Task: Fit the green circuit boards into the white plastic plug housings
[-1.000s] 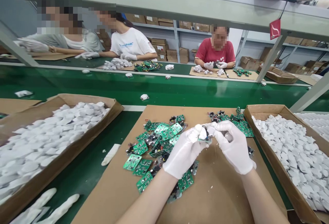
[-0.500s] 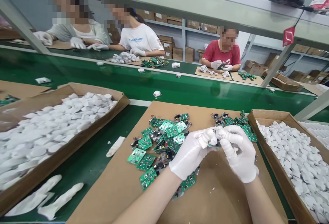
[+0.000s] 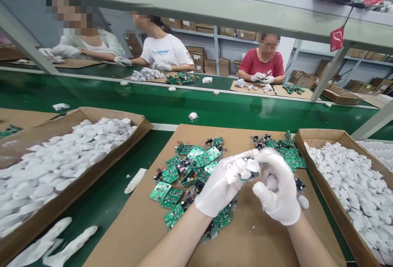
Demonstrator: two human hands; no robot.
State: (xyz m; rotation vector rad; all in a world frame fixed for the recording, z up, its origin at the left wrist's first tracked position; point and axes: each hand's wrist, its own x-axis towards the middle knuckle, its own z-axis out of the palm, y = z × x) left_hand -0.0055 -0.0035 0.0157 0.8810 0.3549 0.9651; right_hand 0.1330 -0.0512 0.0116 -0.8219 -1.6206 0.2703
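Circuit boards (image 3: pixel 196 176) on cardboard (image 3: pixel 254 242), seemingly

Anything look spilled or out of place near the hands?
Yes, slightly: one loose white piece lies on the cardboard beside the right hand, outside the nearby box of white lumps, and a small crumb sits closer to the wearer.

A red tag (image 3: pixel 337 39) hangs before the pale beam (image 3: pixel 196 3); cardboard boxes (image 3: pixel 196 59) stand behind.

Circuit board (image 3: pixel 254 175) under white lumps (image 3: pixel 252 165)
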